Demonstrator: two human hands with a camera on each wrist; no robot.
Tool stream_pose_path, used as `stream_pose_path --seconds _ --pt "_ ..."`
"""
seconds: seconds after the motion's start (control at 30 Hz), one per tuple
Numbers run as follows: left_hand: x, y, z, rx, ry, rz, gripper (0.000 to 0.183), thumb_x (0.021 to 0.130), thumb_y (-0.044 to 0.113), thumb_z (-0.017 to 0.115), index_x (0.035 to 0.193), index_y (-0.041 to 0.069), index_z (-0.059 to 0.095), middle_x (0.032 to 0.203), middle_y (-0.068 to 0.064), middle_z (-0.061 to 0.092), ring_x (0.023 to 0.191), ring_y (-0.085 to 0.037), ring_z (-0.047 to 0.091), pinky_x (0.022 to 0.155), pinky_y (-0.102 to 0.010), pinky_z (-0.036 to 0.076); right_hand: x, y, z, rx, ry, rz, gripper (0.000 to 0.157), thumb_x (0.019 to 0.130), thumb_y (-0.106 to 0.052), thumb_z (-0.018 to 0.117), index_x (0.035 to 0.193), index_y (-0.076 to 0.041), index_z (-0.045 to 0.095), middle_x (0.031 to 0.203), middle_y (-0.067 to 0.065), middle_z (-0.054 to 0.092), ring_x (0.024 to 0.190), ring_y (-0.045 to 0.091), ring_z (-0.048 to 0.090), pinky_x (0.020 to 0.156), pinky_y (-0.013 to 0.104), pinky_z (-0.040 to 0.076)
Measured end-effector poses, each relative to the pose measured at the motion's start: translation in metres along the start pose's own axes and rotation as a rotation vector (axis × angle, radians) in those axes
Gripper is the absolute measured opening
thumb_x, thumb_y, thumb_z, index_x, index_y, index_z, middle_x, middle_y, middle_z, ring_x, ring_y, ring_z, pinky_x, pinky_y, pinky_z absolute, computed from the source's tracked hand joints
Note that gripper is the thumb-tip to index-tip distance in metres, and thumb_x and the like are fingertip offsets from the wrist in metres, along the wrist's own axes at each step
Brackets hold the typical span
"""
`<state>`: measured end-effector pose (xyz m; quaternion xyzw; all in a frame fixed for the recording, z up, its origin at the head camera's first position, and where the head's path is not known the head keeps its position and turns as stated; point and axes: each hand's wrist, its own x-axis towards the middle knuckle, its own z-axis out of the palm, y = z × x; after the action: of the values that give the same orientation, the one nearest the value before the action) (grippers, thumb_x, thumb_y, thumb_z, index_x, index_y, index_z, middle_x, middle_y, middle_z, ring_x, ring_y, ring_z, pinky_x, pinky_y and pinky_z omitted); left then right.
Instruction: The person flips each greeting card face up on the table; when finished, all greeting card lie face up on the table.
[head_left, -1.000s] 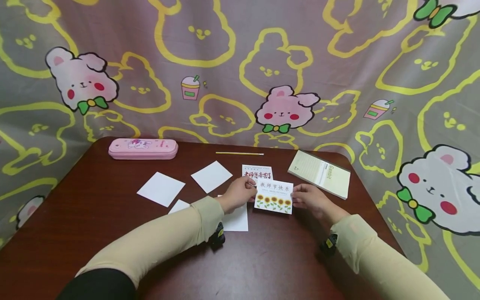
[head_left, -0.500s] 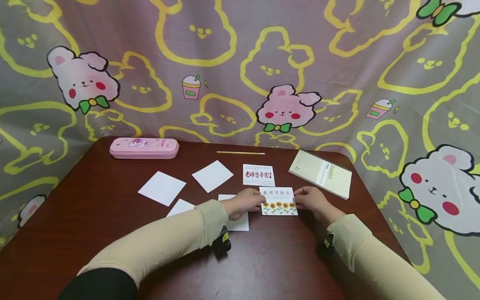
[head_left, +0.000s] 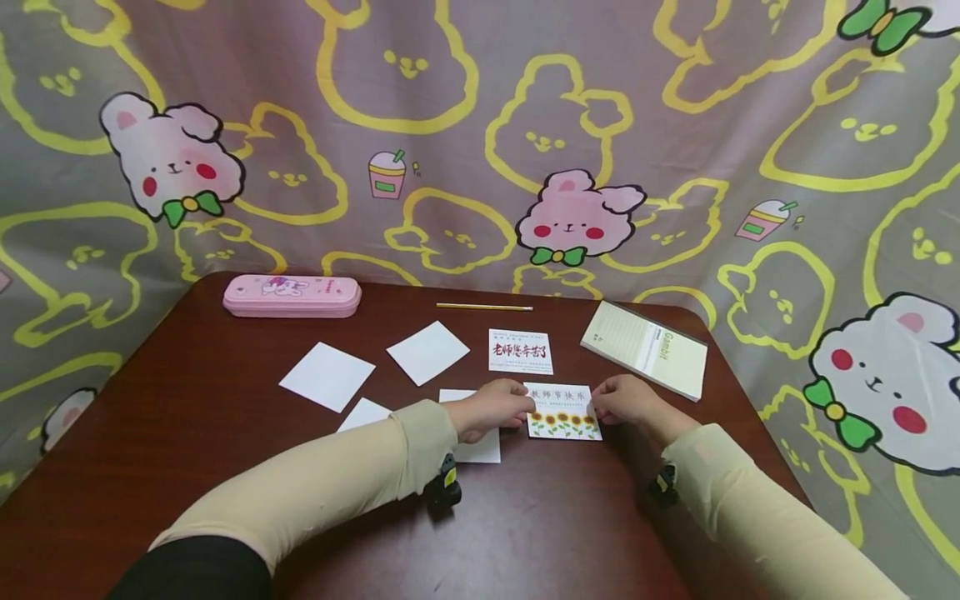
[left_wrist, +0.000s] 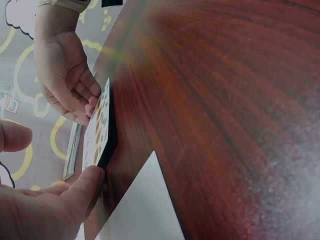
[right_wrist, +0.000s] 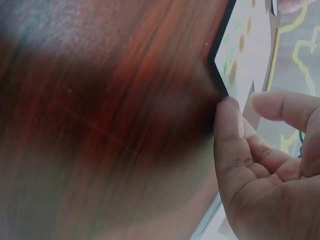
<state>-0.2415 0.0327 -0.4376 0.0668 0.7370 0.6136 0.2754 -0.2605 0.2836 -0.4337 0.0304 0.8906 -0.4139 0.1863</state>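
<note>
A small white card with a row of sunflowers and Chinese writing (head_left: 564, 412) lies in front of me, a dark shadow along its edge. My left hand (head_left: 491, 408) has its fingers at the card's left edge. In the left wrist view one fingertip (left_wrist: 92, 175) touches that edge while the thumb stands away. At the right edge is my right hand (head_left: 630, 404). One of its fingertips (right_wrist: 229, 107) meets the card's side in the right wrist view, with the thumb raised apart. Just behind lies a second card with red writing (head_left: 520, 352).
Blank white cards lie to the left, one (head_left: 327, 377) beside another (head_left: 428, 353); one more (head_left: 480, 450) is partly under my left hand. A pink pencil case (head_left: 292, 297), a yellow pencil (head_left: 484, 307) and a notebook (head_left: 645, 350) line the table's back. A patterned curtain (head_left: 442, 83) hangs behind.
Both hands have brought the sunflower card down and towards me, uncovering the red-writing card behind it. The thumbs now stand off the card.
</note>
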Motion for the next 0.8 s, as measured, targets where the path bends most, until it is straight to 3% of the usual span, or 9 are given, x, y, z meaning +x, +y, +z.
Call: stream_pose_path --seconds 0.27,0.4,0.63,0.8 --pt "-0.002 0.001 0.001 -0.002 -0.006 0.012 0.053 0.096 0.008 0.057 0.141 -0.018 0.046 0.127 -0.024 0.062 0.113 -0.034 0.063 0.094 -0.038 0.056 -0.002 0.001 -0.004 -0.035 -0.026 -0.008 0.018 0.092 -0.003 0.066 0.102 0.011 0.067 0.081 0.007 0.065 0.074 0.015 0.061 0.069 0.030 0.060" --pt "-0.005 0.002 -0.005 0.028 -0.018 0.020 0.055 0.097 0.010 0.058 0.143 -0.017 0.044 0.134 -0.025 0.058 0.117 -0.034 0.062 0.096 -0.039 0.055 0.000 -0.003 -0.006 -0.082 -0.057 -0.020 0.018 0.094 -0.004 0.064 0.102 0.012 0.067 0.081 0.008 0.065 0.075 0.016 0.062 0.069 0.032 0.060" --pt "-0.016 0.026 -0.042 0.296 0.030 0.162 0.060 0.099 0.019 0.059 0.152 -0.005 0.043 0.151 -0.025 0.048 0.133 -0.034 0.053 0.106 -0.044 0.047 0.018 -0.032 -0.014 -0.251 -0.059 -0.068 0.020 0.099 -0.010 0.061 0.102 0.009 0.067 0.084 0.011 0.066 0.076 0.019 0.065 0.071 0.035 0.060" --pt "-0.017 0.028 -0.077 0.513 0.084 0.208 0.064 0.100 0.021 0.055 0.155 -0.007 0.037 0.155 -0.025 0.044 0.142 -0.036 0.043 0.114 -0.046 0.039 0.034 -0.069 -0.006 -0.177 -0.040 -0.106 0.025 0.102 -0.011 0.059 0.113 0.011 0.066 0.094 0.017 0.068 0.081 0.018 0.064 0.076 0.034 0.059"
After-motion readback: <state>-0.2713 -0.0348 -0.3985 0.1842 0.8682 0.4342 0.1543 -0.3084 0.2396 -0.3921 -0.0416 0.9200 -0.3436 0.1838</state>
